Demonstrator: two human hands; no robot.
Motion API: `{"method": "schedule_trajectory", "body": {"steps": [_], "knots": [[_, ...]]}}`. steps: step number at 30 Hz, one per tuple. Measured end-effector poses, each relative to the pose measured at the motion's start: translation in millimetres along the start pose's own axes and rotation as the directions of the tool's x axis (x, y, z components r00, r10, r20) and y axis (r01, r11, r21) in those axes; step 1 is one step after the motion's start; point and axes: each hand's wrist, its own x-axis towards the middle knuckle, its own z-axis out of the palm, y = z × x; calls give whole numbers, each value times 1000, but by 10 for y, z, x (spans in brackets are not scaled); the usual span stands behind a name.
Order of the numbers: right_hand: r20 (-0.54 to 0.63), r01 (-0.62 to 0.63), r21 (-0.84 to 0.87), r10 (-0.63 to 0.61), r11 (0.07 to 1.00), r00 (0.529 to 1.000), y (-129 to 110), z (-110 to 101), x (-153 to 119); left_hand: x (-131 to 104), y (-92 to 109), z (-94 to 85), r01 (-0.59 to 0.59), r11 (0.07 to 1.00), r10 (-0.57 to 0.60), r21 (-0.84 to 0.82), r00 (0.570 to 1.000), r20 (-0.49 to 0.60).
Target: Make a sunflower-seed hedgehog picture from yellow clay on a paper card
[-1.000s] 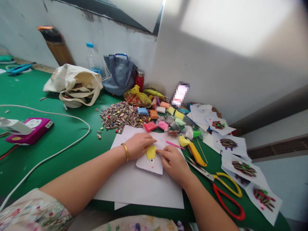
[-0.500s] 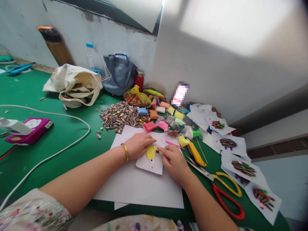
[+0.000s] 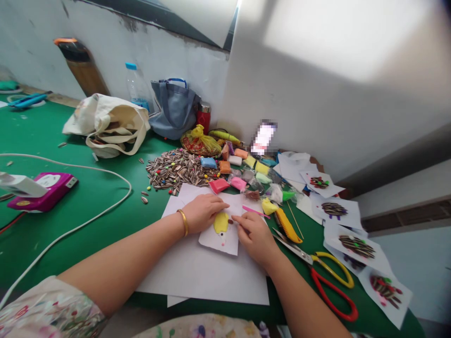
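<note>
A small white card [image 3: 230, 245] lies on larger white sheets, bearing a flat yellow clay body [image 3: 221, 222] with a black-and-white eye and a pink dot below it. My left hand [image 3: 206, 211] rests flat over the card's upper left, fingers stretched out together beside the yellow clay. On the right, my right hand [image 3: 257, 237] has its index finger extended at a small brown piece [image 3: 230, 222] by the clay's right edge. Its other fingers are curled, and I see nothing held in them.
Sunflower seeds [image 3: 181, 170] are heaped behind the sheets, beside several coloured clay packets [image 3: 219, 186]. Scissors [image 3: 312, 259] and a yellow-handled cutter [image 3: 289, 226] lie to the right. Finished seed cards [image 3: 355, 246] line the right edge. A white cable [image 3: 105, 168] curves across the left.
My right index fingertip has shifted very slightly right, showing more of the brown piece. My left hand and the card look unmoved.
</note>
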Motion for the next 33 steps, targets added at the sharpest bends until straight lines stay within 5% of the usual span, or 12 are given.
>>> {"method": "schedule_trajectory", "body": {"steps": [17,33], "knots": [[62,84,-58,-80,995,995,17,-5,-17,-2,2,-10,2,1000,-2,1,1000,9],[-29,23,-43,-24,999,999,0,-37,-10,9,-33,-23,90,990,-95,-105,994,-48]]}}
